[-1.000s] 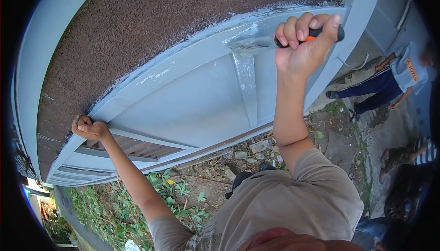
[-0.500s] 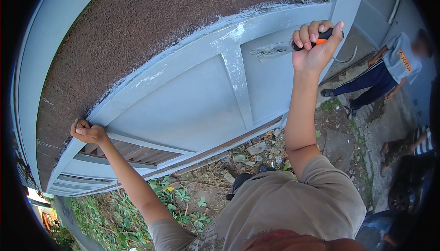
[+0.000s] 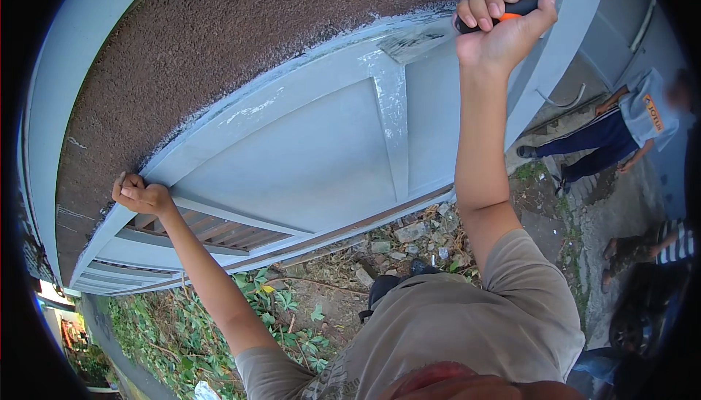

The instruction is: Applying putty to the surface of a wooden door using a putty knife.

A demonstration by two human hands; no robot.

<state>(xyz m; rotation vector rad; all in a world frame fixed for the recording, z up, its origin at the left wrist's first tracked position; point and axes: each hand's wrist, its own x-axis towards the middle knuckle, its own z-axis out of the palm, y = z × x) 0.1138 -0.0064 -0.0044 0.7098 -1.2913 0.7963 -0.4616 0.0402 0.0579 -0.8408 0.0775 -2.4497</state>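
Observation:
My right hand (image 3: 504, 31) is wrapped around the black and orange handle of a putty knife. The wide blade of the putty knife (image 3: 418, 41) lies over the pale grey frame (image 3: 307, 82), above the upright bar where white patches show. Farther left, my left hand (image 3: 142, 197) is closed in a fist against the frame's edge, beside the rough brown wall (image 3: 241, 24). Whatever its fingers may grip is hidden. White streaks and scuffed filler run along the seam between frame and wall. Flat grey panels (image 3: 292, 155) sit within the frame.
Slatted vents (image 3: 219, 232) open below the left panel. Rubble (image 3: 411, 232) and leafy plants (image 3: 146, 327) cover the ground under me. A person in a grey shirt (image 3: 650, 112) stands at the right, near a metal hook (image 3: 562, 101). Another person's striped sleeve (image 3: 675, 243) shows lower down.
My right hand and the putty knife have moved up, bringing the blade from the right panel onto the frame's upper rail near the brown wall. My left hand stays nearly in place.

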